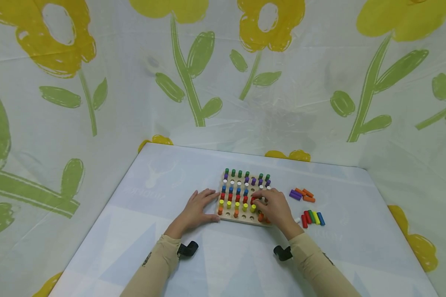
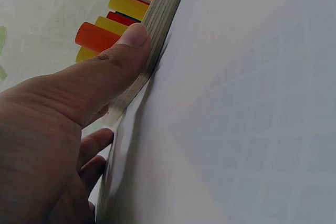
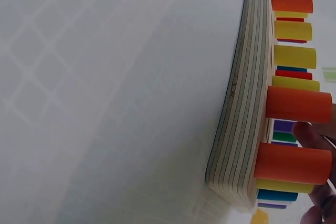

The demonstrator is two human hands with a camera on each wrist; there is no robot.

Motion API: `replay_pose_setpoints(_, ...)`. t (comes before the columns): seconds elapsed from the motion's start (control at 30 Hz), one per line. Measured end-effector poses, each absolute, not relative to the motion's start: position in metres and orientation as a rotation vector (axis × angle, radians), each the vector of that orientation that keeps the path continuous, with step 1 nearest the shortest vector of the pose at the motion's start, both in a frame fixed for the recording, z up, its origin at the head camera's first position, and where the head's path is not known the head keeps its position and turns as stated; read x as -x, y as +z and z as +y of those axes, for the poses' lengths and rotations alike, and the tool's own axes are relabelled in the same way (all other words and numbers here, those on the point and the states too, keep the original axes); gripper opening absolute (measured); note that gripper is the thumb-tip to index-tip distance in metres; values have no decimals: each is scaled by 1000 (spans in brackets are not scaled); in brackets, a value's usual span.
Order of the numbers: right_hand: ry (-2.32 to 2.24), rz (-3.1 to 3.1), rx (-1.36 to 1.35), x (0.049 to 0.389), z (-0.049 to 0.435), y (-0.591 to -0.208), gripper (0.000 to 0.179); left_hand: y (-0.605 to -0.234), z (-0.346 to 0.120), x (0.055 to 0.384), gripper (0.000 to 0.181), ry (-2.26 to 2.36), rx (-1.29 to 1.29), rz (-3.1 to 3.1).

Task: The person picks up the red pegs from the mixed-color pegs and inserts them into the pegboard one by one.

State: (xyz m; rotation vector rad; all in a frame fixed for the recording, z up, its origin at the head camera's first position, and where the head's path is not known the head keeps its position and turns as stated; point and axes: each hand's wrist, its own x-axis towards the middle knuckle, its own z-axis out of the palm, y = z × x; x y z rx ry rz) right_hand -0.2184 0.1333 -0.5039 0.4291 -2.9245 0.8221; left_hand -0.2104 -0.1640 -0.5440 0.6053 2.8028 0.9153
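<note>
A wooden peg board [image 1: 241,222] lies on the table, filled with rows of coloured pegs. My left hand [image 1: 198,209] rests along its left side, fingers fairly straight. In the left wrist view its thumb [image 2: 118,59] touches the layered edge beside an orange peg [image 2: 97,36]. My right hand [image 1: 276,208] is over the board's right part, thumb and forefinger pinching a red peg [image 1: 252,200] in the red row. Two orange pegs [image 3: 296,104] stand at the near right corner; the right wrist view shows only some of the right fingers [image 3: 310,137] behind them.
Right of the board lie loose purple pegs [image 1: 295,195] and orange pegs [image 1: 308,199]. Nearer, red, green, yellow and blue pegs [image 1: 321,219] lie side by side, and a white peg [image 1: 297,220] is partly behind my right wrist. A flowered cloth [image 1: 223,82] hangs behind the table.
</note>
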Motion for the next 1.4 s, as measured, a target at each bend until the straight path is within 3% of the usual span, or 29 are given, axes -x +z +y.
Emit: replay_pose_setpoints(1.4, 841, -2867, -379, 213, 153, -507, 20, -544, -162, 211, 87, 921, -614, 2814)
